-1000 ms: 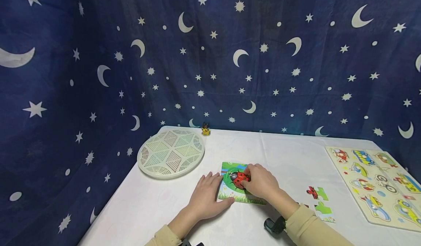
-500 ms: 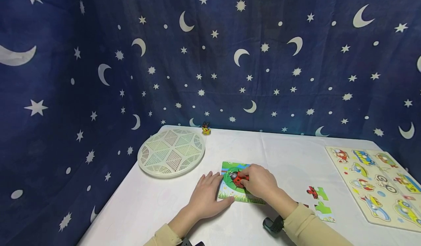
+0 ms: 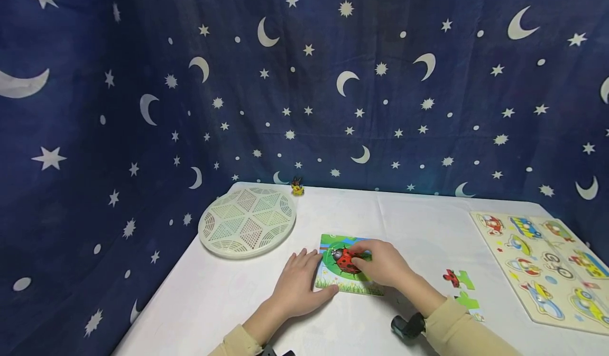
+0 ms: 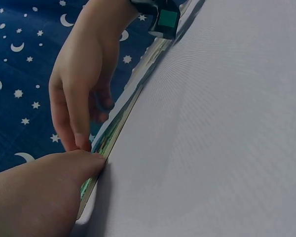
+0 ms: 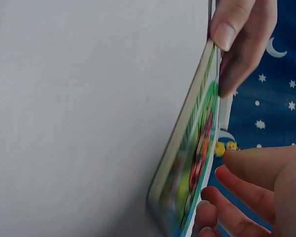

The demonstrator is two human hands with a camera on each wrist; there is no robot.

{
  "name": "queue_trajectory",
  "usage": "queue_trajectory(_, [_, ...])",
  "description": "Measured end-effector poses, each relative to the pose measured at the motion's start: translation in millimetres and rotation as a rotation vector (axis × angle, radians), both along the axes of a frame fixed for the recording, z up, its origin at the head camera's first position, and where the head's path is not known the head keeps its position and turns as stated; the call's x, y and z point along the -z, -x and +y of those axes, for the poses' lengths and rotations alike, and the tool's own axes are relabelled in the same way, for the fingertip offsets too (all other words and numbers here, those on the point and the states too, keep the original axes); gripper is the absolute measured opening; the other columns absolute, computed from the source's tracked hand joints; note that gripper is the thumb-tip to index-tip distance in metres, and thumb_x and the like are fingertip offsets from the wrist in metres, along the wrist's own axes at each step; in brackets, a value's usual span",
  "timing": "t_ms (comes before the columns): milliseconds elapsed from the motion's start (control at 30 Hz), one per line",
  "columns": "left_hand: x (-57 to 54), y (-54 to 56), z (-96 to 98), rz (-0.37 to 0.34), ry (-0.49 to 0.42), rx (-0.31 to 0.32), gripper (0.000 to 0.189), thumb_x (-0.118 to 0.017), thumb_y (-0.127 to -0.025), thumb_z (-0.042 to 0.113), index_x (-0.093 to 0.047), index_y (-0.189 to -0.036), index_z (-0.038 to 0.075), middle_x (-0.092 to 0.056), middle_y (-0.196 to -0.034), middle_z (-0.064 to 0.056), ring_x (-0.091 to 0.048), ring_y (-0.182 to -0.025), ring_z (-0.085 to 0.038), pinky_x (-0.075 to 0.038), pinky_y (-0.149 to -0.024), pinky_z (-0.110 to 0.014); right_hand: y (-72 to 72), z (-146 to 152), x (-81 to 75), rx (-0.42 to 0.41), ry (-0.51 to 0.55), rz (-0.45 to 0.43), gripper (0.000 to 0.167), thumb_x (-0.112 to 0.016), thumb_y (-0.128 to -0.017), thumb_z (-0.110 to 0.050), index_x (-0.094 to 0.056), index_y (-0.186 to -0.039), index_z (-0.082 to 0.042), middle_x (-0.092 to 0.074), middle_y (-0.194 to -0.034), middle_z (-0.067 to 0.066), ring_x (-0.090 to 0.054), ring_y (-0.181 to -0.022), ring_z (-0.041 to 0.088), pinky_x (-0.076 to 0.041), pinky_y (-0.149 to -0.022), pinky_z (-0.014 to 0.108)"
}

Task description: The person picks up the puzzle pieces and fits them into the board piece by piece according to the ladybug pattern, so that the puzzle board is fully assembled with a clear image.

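A small square puzzle board bears a red ladybug picture on green, with grass along its front edge. My left hand rests at its left side, fingers straight along the edge and thumb at the near left corner. In the left wrist view that thumb lies on the board's rim. My right hand hovers at the ladybug's right side, covering the board's right part. Seen from the right wrist, its fingers are loosely bent, with thumb and forefinger apart and nothing between them.
Several loose jigsaw pieces lie right of the right forearm, partly hidden by the sleeve. Farther right is a vehicle puzzle board. A round patterned tray and a small yellow figure stand at the back left.
My right hand has drawn slightly right, off the ladybug, so more of it shows. Its sleeve now covers more of the loose pieces. My left hand stays in place.
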State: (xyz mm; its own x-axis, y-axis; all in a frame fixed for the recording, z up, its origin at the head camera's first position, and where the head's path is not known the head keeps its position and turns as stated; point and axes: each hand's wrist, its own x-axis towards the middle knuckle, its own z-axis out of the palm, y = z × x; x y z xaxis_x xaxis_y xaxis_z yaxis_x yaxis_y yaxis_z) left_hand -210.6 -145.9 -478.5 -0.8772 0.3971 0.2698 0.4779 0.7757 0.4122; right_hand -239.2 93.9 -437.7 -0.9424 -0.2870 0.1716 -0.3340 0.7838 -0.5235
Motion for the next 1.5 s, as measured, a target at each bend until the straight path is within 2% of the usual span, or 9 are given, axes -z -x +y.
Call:
queue_trajectory(100, [-0.4, -1.0, -0.3, 0.0, -0.003, -0.004, 0.083, -0.061, -0.091, 0.065, -0.052, -0.147, 0.003, -0.051, -0.15, -0.016, -0.038, -0.145, -0.038, -0.024, -0.122, -0.055, -1.7, 10.0, -2.2, 0.0, 0.022, -0.007, 0.02, -0.077, -0.092, -0.019, -0.078, -0.112, -0.017, -0.073, -0.107, -0.002, -0.067, -0.107, 0.029, -0.055, -0.092, 0.053])
queue_trajectory(300, [0.6, -1.5, -0.2, 0.006, -0.009, -0.007, 0.083, -0.062, -0.09, 0.064, -0.052, -0.147, 0.004, -0.051, -0.15, -0.016, -0.038, -0.145, -0.038, -0.024, -0.122, -0.055, -7.6, 34.2, -6.0, 0.002, 0.042, -0.036, 0.018, -0.076, -0.093, -0.021, -0.076, -0.11, -0.015, -0.072, -0.109, 0.001, -0.064, -0.086, 0.016, -0.054, -0.07, 0.04])
queue_trajectory(433, [1.0, -1.4, 0.1, 0.018, -0.003, -0.012, 0.084, -0.062, -0.09, 0.064, -0.053, -0.146, 0.003, -0.052, -0.15, -0.016, -0.038, -0.145, -0.038, -0.024, -0.122, -0.055, -11.4, 51.8, -6.8, 0.017, 0.066, -0.073, 0.019, -0.074, -0.095, -0.023, -0.075, -0.111, -0.016, -0.071, -0.11, 0.003, -0.064, -0.083, 0.014, -0.053, -0.065, 0.034])
queue_trajectory(733, [2.7, 0.1, 0.6, 0.016, -0.008, -0.003, 0.082, -0.063, -0.09, 0.063, -0.053, -0.147, 0.004, -0.051, -0.15, -0.016, -0.037, -0.145, -0.039, -0.023, -0.122, -0.055, -17.4, 82.5, -2.7, 0.06, 0.058, -0.095, 0.019, -0.073, -0.096, -0.029, -0.074, -0.11, -0.017, -0.071, -0.109, 0.001, -0.067, -0.087, 0.017, -0.054, -0.068, 0.037])
queue_trajectory(1067, [4.2, -0.5, -0.4, 0.037, -0.004, -0.006, 0.082, -0.063, -0.09, 0.063, -0.054, -0.146, 0.004, -0.052, -0.149, -0.016, -0.039, -0.144, -0.039, -0.024, -0.122, -0.055, -23.1, 109.3, -7.3, 0.127, 0.051, -0.134, 0.024, -0.073, -0.096, -0.031, -0.073, -0.112, -0.013, -0.071, -0.111, 0.007, -0.066, -0.085, 0.018, -0.053, -0.064, 0.035])
queue_trajectory(1500, [4.0, -0.8, 1.1, 0.051, -0.005, -0.007, 0.081, -0.063, -0.09, 0.064, -0.054, -0.145, 0.004, -0.053, -0.149, -0.017, -0.04, -0.144, -0.04, -0.025, -0.121, -0.055, -26.8, 154.6, -5.2, 0.193, -0.012, -0.134, 0.028, -0.073, -0.095, -0.033, -0.072, -0.113, -0.011, -0.071, -0.111, 0.01, -0.067, -0.096, 0.029, -0.055, -0.072, 0.042])
